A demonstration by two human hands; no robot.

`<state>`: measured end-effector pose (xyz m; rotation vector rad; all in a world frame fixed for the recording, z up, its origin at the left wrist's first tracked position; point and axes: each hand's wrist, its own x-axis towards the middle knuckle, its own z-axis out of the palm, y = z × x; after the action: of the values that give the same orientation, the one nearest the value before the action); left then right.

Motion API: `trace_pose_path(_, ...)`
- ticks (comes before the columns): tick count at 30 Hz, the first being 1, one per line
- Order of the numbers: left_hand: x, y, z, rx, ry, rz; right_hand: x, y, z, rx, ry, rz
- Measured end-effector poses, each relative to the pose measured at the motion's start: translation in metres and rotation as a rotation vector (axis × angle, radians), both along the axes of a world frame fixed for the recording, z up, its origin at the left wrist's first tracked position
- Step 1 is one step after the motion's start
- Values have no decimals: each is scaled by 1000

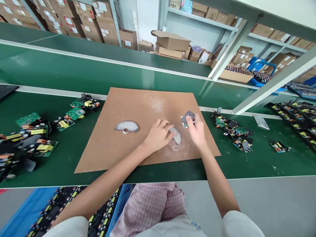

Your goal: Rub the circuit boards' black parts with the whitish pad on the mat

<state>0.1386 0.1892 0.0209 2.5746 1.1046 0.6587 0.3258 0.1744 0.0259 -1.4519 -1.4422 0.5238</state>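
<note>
My right hand [197, 130] pinches a small circuit board [185, 124] with a dark grey plate [189, 116] on its upper side, just above the right part of a brown board. My left hand [160, 133] rests near the middle of that board, palm down with fingers apart. Beside its thumb and index finger lies a rounded grey piece [176, 136] with whitish powder around it; whether the fingertips touch it I cannot tell. Farther left sits a half-round grey piece [126, 125] with a pale speckled surface, and a small ring [125, 131] at its straight edge.
The brown board [118, 151] lies on a green workbench [261, 164]. Circuit boards are heaped at left [32, 138] and right [233, 130]. A silver flat piece [261, 122] and a lone circuit board [279, 147] lie farther right. A white post [274, 84] slants over the bench's right side.
</note>
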Motion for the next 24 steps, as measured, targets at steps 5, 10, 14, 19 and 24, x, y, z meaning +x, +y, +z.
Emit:
trace_pose_path(5,-7,11,-3,61,157,-40,19,5,3,-140,-616,-101)
trace_pose_path(10,-10,13,-2,49,142,-75,3,0,1,-336,-978,-93)
trace_pose_path(14,-11,14,-3,67,197,-80,-6,0,-3,-328,-1031,-103)
trace_pose_path(19,-10,14,-6,80,217,-81,7,5,-1,-341,-783,-78)
trace_pose_path(24,-10,14,-9,88,172,-90,7,-15,5,-237,-410,-6)
